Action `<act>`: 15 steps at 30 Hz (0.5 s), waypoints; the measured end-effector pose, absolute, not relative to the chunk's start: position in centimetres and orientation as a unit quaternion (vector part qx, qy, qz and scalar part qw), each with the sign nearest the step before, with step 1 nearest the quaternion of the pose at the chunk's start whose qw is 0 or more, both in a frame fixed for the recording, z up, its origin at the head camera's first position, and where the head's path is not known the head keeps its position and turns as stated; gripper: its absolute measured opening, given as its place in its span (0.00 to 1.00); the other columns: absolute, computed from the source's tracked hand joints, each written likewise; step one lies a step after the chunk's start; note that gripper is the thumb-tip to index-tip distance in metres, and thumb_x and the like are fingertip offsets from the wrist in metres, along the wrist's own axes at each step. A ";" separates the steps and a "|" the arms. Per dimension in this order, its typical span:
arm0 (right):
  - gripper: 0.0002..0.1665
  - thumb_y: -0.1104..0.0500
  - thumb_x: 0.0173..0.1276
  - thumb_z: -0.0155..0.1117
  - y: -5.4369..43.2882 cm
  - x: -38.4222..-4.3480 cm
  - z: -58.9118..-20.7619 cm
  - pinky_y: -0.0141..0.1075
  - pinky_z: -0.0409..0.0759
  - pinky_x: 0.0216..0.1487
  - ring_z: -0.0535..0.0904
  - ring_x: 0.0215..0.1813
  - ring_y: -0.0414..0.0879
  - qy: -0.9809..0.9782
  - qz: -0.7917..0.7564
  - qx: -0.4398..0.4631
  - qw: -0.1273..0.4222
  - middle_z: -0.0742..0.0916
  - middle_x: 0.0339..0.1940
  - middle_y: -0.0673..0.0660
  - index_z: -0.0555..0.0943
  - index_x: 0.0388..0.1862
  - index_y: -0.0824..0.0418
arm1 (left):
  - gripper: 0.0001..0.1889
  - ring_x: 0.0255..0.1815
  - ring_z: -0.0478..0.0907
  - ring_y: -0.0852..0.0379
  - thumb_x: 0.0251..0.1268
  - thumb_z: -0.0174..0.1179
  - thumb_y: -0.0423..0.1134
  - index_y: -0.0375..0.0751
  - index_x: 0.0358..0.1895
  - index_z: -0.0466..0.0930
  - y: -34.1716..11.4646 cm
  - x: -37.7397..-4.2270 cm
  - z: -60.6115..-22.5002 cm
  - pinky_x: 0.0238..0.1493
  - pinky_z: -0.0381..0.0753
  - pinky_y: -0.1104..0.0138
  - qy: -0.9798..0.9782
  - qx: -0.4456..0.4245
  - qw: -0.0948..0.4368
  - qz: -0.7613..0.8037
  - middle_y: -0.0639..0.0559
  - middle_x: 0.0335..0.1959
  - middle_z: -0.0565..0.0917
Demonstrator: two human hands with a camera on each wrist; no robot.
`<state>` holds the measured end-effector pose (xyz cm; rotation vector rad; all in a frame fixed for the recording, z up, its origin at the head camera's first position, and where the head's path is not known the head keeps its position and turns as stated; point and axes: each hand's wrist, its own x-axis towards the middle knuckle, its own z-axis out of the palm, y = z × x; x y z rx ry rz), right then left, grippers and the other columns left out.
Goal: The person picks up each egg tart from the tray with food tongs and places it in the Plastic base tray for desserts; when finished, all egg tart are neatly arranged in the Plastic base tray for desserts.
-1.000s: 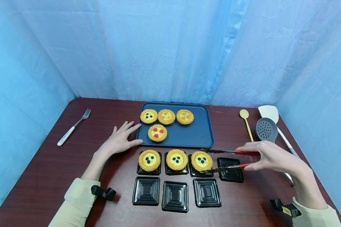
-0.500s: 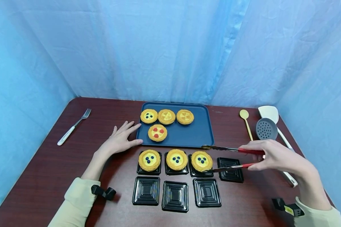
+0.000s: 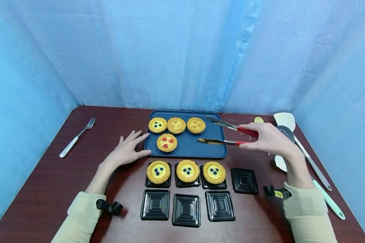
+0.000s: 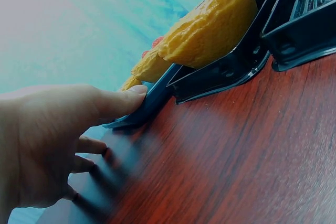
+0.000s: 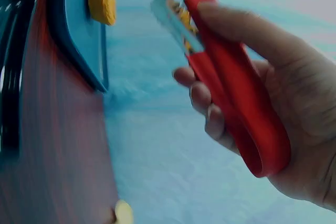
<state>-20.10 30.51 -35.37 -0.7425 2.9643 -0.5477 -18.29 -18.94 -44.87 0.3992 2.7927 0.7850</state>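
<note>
My right hand (image 3: 263, 136) grips red-handled metal tongs (image 5: 239, 98), their arms spread apart over the right part of the blue tray (image 3: 200, 148), nothing between them. Left of the tong tips lies an egg tart with a pale wedge pattern (image 3: 196, 125). Beside it sit a similar tart (image 3: 176, 125) and a blueberry-topped one (image 3: 157, 125); a tart with red pieces (image 3: 167, 142) lies in front. My left hand (image 3: 129, 148) is spread at the tray's left edge, its thumb on the rim in the left wrist view. Three blueberry tarts, one here (image 3: 214, 172), rest in black plastic trays in front.
Several black plastic trays, such as this one (image 3: 244, 181), hold nothing. A fork (image 3: 77, 137) lies far left. A white spatula (image 3: 285, 119), a grey slotted spoon (image 3: 286, 131) and a yellow spoon (image 3: 258, 119) lie at right, partly behind my right arm. A blue curtain (image 3: 170, 57) hangs behind the table.
The tongs have opened around the rightmost blueberry tart, leaving it in its black tray. My right hand has lifted them back and left, over the blue tray. My left hand stays put.
</note>
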 end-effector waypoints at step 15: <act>0.40 0.43 0.60 0.79 27.8 -24.0 -38.3 0.50 0.86 0.48 0.85 0.42 0.46 0.965 -0.163 -0.202 0.030 0.91 0.54 0.56 0.80 0.69 0.56 | 0.42 0.86 0.41 0.31 0.72 0.62 0.58 0.50 0.83 0.57 -19.0 -18.3 -45.1 0.79 0.32 0.28 0.948 0.138 0.101 0.269 0.35 0.85 0.52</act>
